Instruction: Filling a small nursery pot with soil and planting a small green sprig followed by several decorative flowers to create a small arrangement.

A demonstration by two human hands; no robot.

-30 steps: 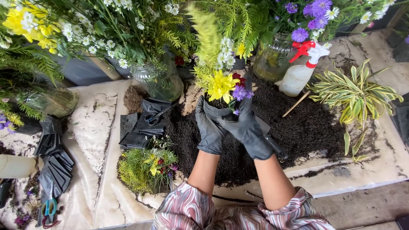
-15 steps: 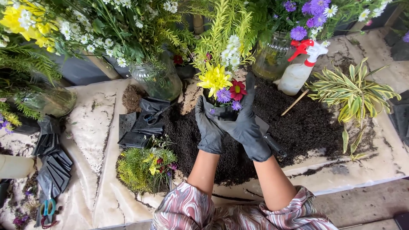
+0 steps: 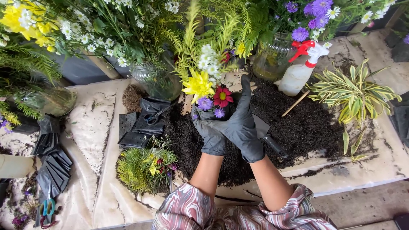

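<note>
Both my hands wear dark gloves and hold a small black pot of flowers [image 3: 211, 114] above a heap of dark soil [image 3: 298, 123]. The bunch [image 3: 204, 85] has a yellow bloom, a red one, purple ones and white daisies with tall green fronds. My left hand [image 3: 209, 135] cups the pot from below and the left. My right hand [image 3: 242, 123] wraps its right side, with one finger raised straight up beside the stems. A trowel [image 3: 270, 140] with a black handle lies on the soil under my right wrist.
A finished little bunch [image 3: 145, 168] lies at the front left. Black plastic bags with scissors [image 3: 149, 119] lie beside the soil. Glass jars of flowers [image 3: 157, 81] line the back. A spray bottle with a red trigger [image 3: 300, 70], a striped-leaf plant [image 3: 355, 91] and teal scissors [image 3: 47, 206] are nearby.
The potted bunch has been turned and lifted a little, so the red flower now shows. A finger of my right hand has come up straight beside the stems.
</note>
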